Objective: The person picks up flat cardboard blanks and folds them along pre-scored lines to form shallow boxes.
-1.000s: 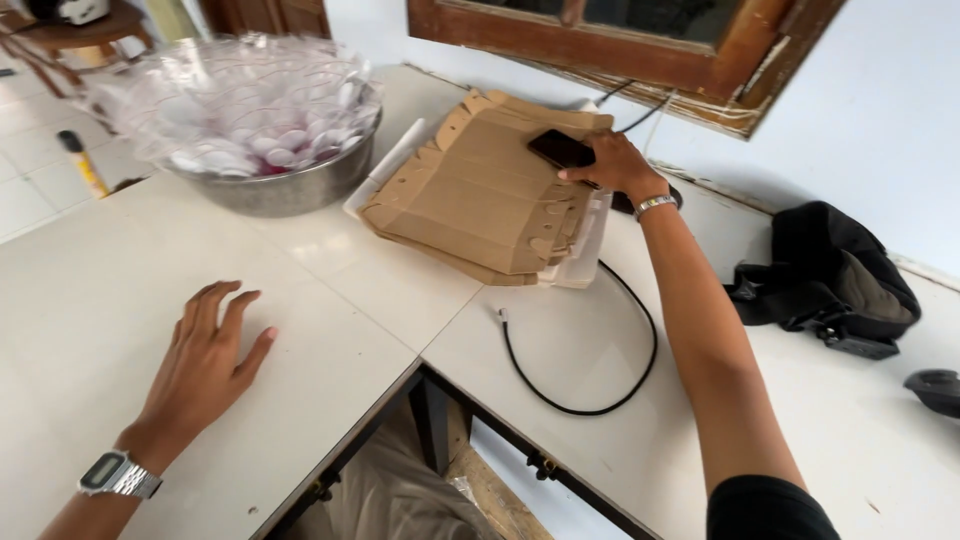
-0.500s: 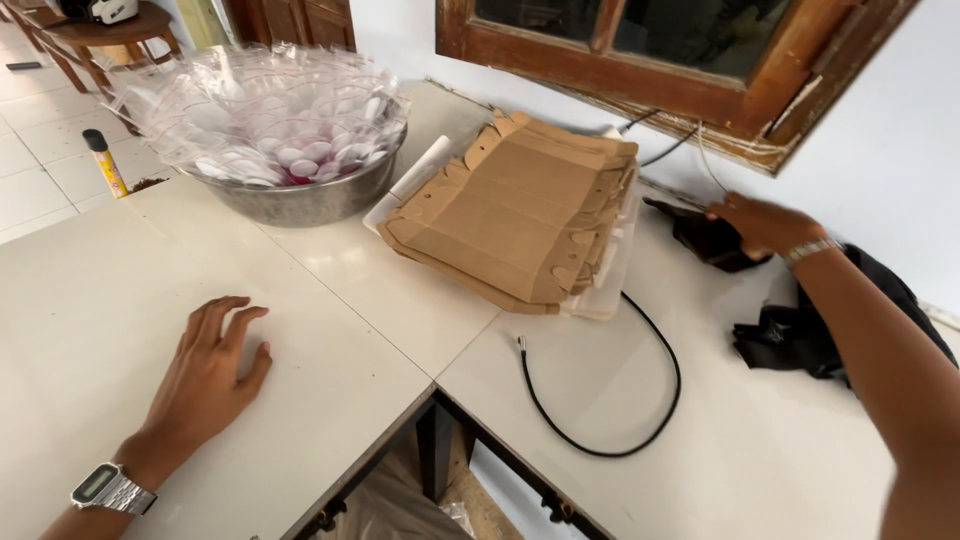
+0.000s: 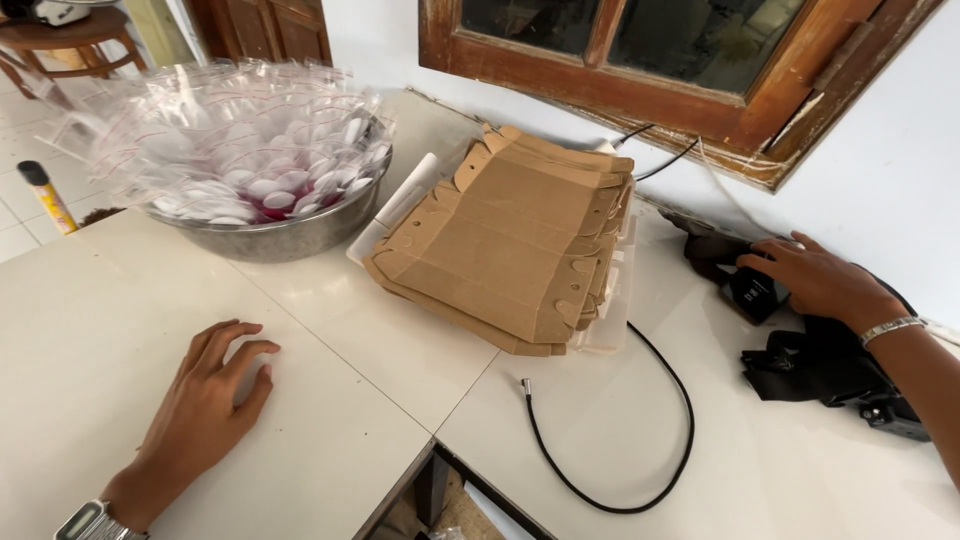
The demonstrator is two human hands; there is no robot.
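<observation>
1. While the left hand [image 3: 205,395] lies flat on the white bench [image 3: 90,330], its fingers [image 3: 235,350] are loosely spread and hold nothing; it looks to be propping the person, palm down, with a metal watch [image 3: 92,522] on the wrist at the bottom edge.
2. The right hand [image 3: 815,280] reaches far to the right, arm stretched out, and rests on a small black device [image 3: 752,292] lying close under the wall. Its fingers are curled over the device's top; whether they grip it or only touch it cannot be told. A silver bracelet [image 3: 890,326] circles the wrist.
3. Just beside that hand, a black bag [image 3: 825,368] slumps on the bench, with the device at its left edge.
4. Between the two hands sits a stack of flat brown cardboard blanks [image 3: 510,240], laid level on a clear sleeve, apparently kept within easy reach.
5. A loose black cable [image 3: 640,470] loops across the bench from the stack toward the front edge, one end free.
6. At the far left, a metal basin [image 3: 270,232] holds a heap of clear plastic bags [image 3: 230,130], well apart from both hands.
7. A wooden window frame [image 3: 620,95] runs along the wall above.
</observation>
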